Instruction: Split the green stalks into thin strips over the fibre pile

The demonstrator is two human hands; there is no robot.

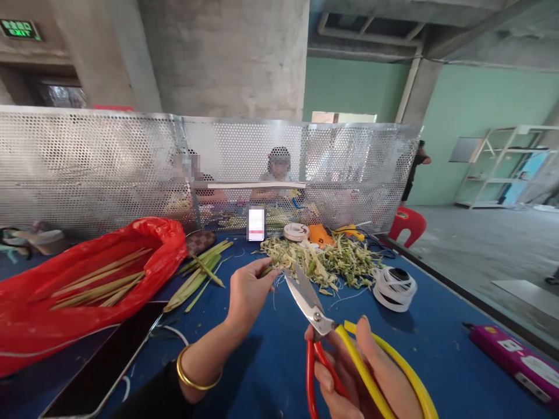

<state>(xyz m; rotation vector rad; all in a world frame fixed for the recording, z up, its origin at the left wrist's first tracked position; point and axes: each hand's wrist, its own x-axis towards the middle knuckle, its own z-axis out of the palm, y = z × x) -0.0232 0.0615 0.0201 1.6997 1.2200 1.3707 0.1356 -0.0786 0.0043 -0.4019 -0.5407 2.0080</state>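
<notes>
My right hand (pixel 362 372) is wrapped around a pair of scissors (pixel 317 314) with red and yellow handles. Their metal blades point away to the upper left and stand slightly apart. Just left of the blade tips, my left hand (pixel 251 291) pinches a small greenish plant strip (pixel 265 270), mostly hidden by the fingers. Beyond both hands lies a heap of cut plant pieces (pixel 345 259), pale and green. Longer dried leaves (pixel 196 279) lie on the blue table (pixel 262 372) to the left of my left hand.
A red plastic bag (pixel 166 238) holding long dry stalks is at left, beside a dark flat panel (pixel 109 355). Right of the heap stands a white spool (pixel 395 289); a purple box (pixel 515 361) lies farther right. A perforated metal screen (pixel 244 145) separates people opposite.
</notes>
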